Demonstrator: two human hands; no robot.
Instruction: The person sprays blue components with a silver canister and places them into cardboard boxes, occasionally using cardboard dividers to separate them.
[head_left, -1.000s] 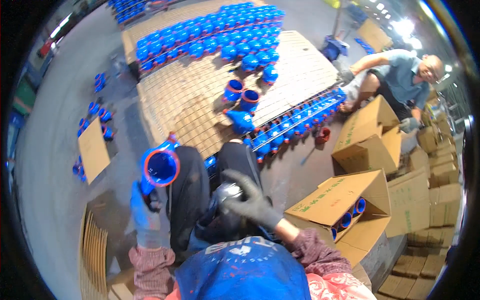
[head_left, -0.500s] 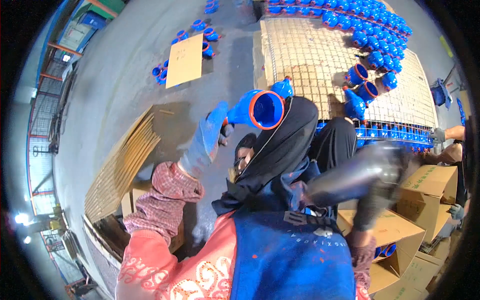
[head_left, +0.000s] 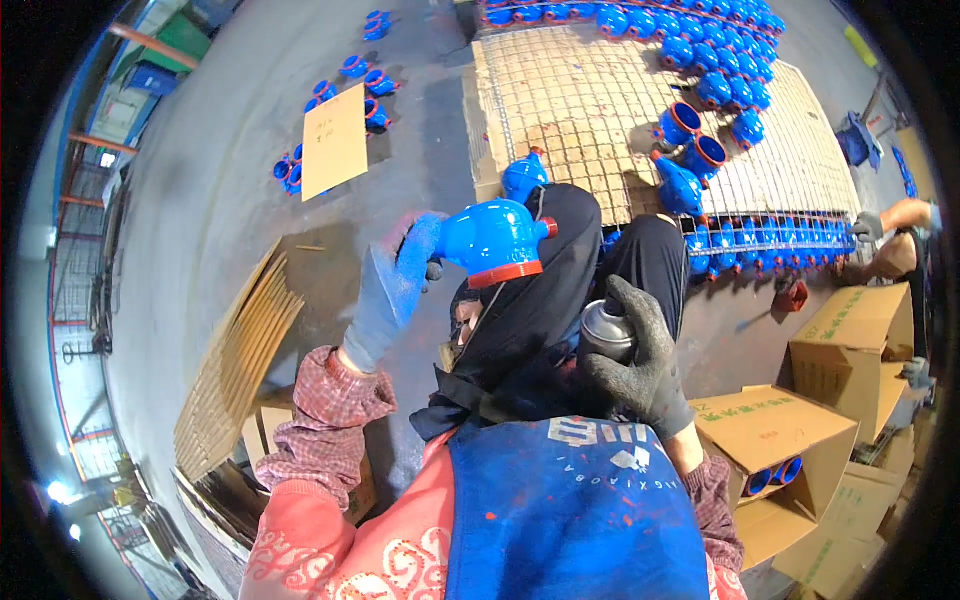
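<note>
In my left hand [head_left: 392,280], in a blue-and-grey glove, is a glossy blue rounded fitting [head_left: 488,238] with a red rim and a short red-ended outlet. I grip it by its left end, above my knee; its wide red rim faces down toward me. My right hand [head_left: 645,372], in a dark grey glove, wraps round a spray can [head_left: 606,334] in front of my apron. The can's lower part is hidden. Just beyond my knee, another blue fitting [head_left: 524,178] stands at the near left edge of the wire-mesh platform [head_left: 560,110].
Rows of blue fittings [head_left: 715,90] fill the platform's far right. Flattened cardboard [head_left: 235,370] leans at left. A card sheet [head_left: 335,140] lies over several fittings on the floor. Open cartons [head_left: 775,430] stand at right, near another person's gloved hand [head_left: 867,227].
The fitting in my left hand has turned, its wide opening swinging from facing me to pointing down. My right hand with the can has come in from the right toward my lap.
</note>
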